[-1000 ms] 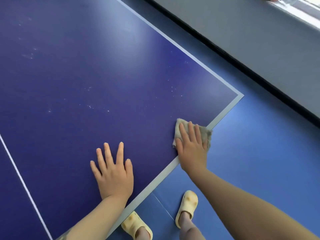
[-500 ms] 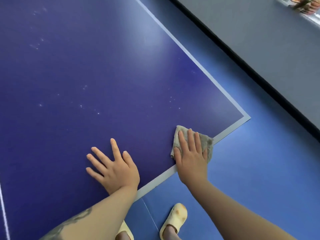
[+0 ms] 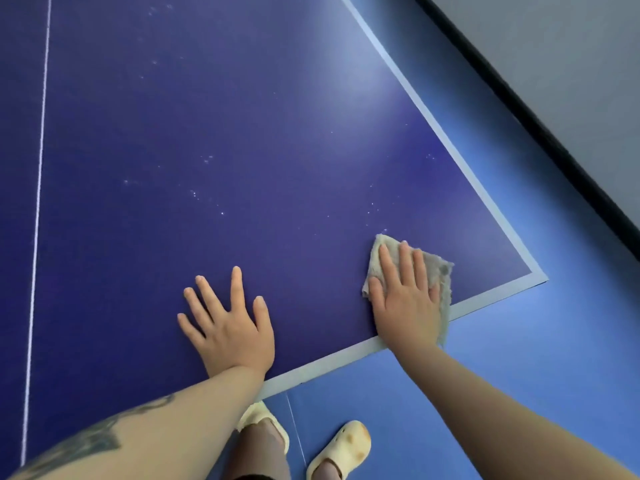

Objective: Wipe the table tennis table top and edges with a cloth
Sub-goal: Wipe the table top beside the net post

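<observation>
The dark blue bench (image 3: 242,133), a table tennis top with a pale border line, fills most of the view, its near right corner pointing out over the lighter blue floor (image 3: 519,375) and a thin white centre line (image 3: 38,202) running up its left part. Small pale specks (image 3: 207,195) are scattered over the surface beyond both hands, some just past the cloth. The left hand (image 3: 228,327) lies flat on the bench near the near edge, fingers spread and holding nothing, apparently as a brace. The right hand (image 3: 405,299) presses flat, fingers straight, on the cloth (image 3: 440,275), a crumpled pale rag lying close to the near right corner; its right part drapes across the border line and hangs over the near edge. So the grip on the cloth is a flat-palm press, not a curled hold. The right hand is the one on the cloth, the left well apart to its left. The specks lie ahead and to the left of the cloth, so the next stroke probably needs to push away from the near edge, or run along the border toward the corner. A pair of cream clogs (image 3: 343,448) stands on the floor below the edge. No brand or writing can be read.
</observation>
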The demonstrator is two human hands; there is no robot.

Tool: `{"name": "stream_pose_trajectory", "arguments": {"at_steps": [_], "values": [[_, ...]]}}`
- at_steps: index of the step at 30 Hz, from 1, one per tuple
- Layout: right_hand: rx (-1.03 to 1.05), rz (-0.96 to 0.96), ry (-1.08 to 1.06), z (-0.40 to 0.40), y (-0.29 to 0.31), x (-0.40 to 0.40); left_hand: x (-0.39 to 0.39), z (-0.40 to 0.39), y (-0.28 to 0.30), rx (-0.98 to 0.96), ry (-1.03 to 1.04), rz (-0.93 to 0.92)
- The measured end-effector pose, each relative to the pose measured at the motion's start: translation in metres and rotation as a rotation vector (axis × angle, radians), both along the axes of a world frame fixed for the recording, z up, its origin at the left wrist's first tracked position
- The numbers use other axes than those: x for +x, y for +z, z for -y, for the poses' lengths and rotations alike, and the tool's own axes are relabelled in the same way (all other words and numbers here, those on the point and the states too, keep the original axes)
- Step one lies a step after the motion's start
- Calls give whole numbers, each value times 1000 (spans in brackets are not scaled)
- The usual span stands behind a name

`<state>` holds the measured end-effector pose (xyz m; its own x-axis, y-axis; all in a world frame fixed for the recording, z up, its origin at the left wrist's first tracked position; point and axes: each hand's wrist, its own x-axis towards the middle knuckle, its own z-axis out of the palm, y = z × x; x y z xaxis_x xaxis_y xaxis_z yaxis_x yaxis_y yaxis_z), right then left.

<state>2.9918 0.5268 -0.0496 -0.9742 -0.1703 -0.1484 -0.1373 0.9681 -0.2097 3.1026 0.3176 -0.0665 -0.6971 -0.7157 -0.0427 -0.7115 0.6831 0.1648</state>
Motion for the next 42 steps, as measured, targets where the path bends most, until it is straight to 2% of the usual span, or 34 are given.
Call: {"name": "stream_pose_trajectory", "arguments": {"at_steps": [2,5,7,9,11,13,15,16,18,20,22,24,25,28,29,31,34,38,40,42], "values": [[-3,-48,-33,3,-4,41,1,0,-1,-7,7,6],[-46,-89,247,40,-6,70,0,-2,-2,-12,14,17],[-49,-101,475,65,-5,46,-1,-1,-2,-14,19,10],[-56,-67,558,75,-3,4,-2,0,-2,-8,23,1],[-33,-12,400,59,-3,-36,-2,0,-2,4,20,-2],[25,26,77,21,-2,-53,-2,-1,-2,5,19,-2],[-15,53,-249,-14,1,-38,-1,-1,1,8,14,0],[-36,37,-325,-19,1,-22,-1,-1,2,9,15,-4],[-55,-67,-273,-2,-4,17,-1,-1,3,14,16,1],[-91,-101,-44,32,-8,44,-2,-1,4,23,13,4],[-97,-50,273,53,-7,37,-1,-2,4,16,17,19],[-88,-29,410,41,-2,0,-1,-2,4,11,9,30],[-62,-24,345,24,-1,-18,0,-1,4,16,10,23],[-35,48,-172,-42,2,-36,0,-1,4,27,12,8],[-28,33,-251,-55,2,-26,0,-2,4,23,10,6],[13,-74,-139,-47,-3,15,-1,-3,4,18,7,8],[-31,-98,297,10,-7,60,-2,-3,4,-1,4,11],[-61,-20,697,83,5,17,-2,-2,2,-8,0,28],[-30,80,686,90,8,-24,-1,-1,1,-6,4,13],[10,86,460,73,8,-52,-2,-1,1,-7,2,2]]}}
